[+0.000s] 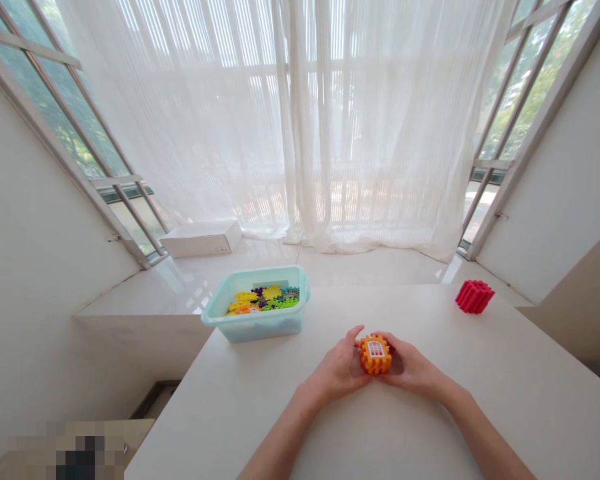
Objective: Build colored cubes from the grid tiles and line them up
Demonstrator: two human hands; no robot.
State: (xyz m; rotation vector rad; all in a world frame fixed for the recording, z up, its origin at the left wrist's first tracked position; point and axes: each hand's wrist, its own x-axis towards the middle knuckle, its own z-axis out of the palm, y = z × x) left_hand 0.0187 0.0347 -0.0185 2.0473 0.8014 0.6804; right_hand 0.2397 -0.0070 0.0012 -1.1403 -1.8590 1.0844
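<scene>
- Left hand [336, 368] and right hand [410, 372] cupped closed on an orange interlocking plastic cube [375, 355], held between them over a white table [430, 433]
- Pale teal plastic tub [260, 330] still holds loose yellow, purple and green pieces [265, 300]
- Red ridged plastic cube [475, 297] stands built near the table's far edge

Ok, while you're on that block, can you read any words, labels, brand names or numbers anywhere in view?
Nothing legible anywhere.
The orange toy building block between the left hand and right hand shows only a printed window pattern, no text.
A small mark on the white box is too small to read.
</scene>
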